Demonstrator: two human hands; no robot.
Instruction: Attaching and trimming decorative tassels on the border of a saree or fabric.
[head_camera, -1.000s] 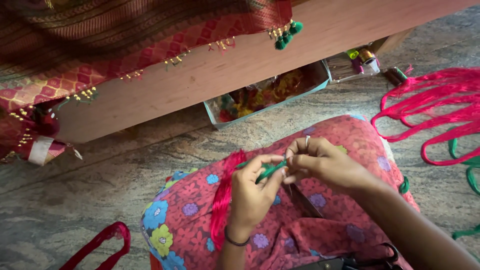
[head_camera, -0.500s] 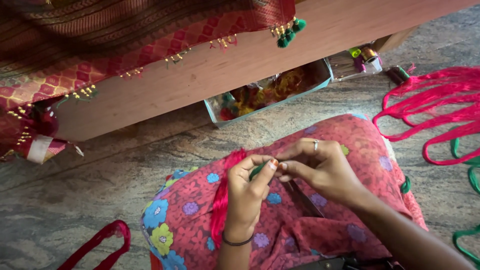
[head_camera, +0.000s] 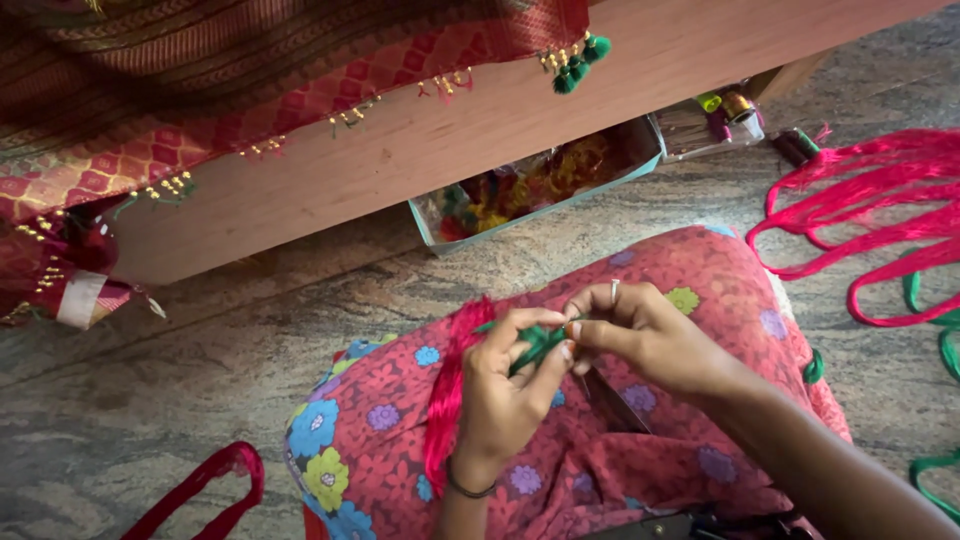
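Observation:
My left hand and my right hand meet over my lap, which is covered in red flowered cloth. Between the fingertips of both hands is a small bunch of green thread. A bundle of bright pink thread hangs down from my left hand along the lap. My right hand pinches the green thread's end with thumb and forefinger and wears a ring.
A wooden board crosses the top, draped with a red patterned cloth with a green tassel. Below it sit a tray of coloured threads and thread spools. Loose pink threads lie right on the stone floor.
The hands have stayed over the lap; my right hand's fingers shifted slightly, working the green thread against the left hand's fingertips.

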